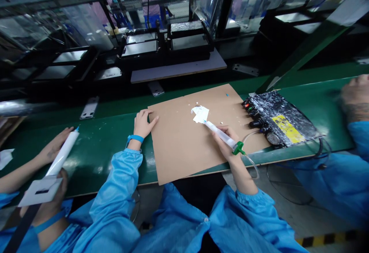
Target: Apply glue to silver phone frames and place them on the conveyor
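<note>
My right hand (227, 141) grips a white dispensing syringe (219, 134) with a green end cap and a clear tube running off it. The syringe tip touches a crumpled white paper (200, 114) lying on a brown cardboard sheet (184, 145). My left hand (143, 123) rests flat on the left edge of the cardboard, fingers spread, with a blue wrist strap just behind it. Both my sleeves are blue.
The cardboard lies on a green conveyor belt (100, 145). A black controller box (276, 118) with a yellow label sits to the right. A co-worker's hands at the left hold a white tube (62, 155) and a small white part (42, 190). Another person in blue is at the right edge. Black trays (167, 45) stand behind.
</note>
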`<state>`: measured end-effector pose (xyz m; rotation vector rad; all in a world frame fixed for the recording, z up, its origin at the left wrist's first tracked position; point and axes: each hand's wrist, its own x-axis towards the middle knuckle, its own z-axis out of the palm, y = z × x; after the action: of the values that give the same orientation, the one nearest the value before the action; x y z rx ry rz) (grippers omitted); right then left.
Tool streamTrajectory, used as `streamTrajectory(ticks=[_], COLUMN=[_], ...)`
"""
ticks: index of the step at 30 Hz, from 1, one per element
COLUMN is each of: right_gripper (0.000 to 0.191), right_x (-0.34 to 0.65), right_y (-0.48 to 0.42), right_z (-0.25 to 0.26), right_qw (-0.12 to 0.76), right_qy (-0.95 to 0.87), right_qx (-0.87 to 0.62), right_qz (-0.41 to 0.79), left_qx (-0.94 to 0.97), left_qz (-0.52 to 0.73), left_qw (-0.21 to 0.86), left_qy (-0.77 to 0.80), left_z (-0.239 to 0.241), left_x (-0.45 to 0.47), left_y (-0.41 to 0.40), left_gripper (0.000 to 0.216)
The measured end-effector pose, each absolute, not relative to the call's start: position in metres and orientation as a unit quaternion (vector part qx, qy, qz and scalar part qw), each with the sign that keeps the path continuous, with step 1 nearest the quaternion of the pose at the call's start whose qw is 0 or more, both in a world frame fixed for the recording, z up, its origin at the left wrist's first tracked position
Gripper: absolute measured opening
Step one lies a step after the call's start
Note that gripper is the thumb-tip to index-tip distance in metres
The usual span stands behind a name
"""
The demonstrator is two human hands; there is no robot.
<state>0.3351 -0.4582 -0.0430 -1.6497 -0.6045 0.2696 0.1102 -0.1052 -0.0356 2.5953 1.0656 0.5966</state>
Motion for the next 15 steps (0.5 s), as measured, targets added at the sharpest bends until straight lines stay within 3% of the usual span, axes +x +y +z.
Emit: streamTrajectory(ticks=[9, 15], right_gripper=[0.050, 0.055], right_x=[0.337, 0.341], right_y=[-0.457, -0.458], right_z=[-0.042, -0.047], right_qw=[0.644, 0.634], right_qy=[-0.237, -0.224], right_qx=[-0.724, -0.739], right_qz=[0.073, 0.038], left_qx=[0.895, 0.817], left_qz=[0.219, 0.245], left_qw=[0.135, 0.066], left_qy=[0.364, 0.518], left_z=[-0.039, -0.033], left_x=[0.106, 0.072], left_y=[-0.097, -0.043], left_gripper=[0.044, 0.050])
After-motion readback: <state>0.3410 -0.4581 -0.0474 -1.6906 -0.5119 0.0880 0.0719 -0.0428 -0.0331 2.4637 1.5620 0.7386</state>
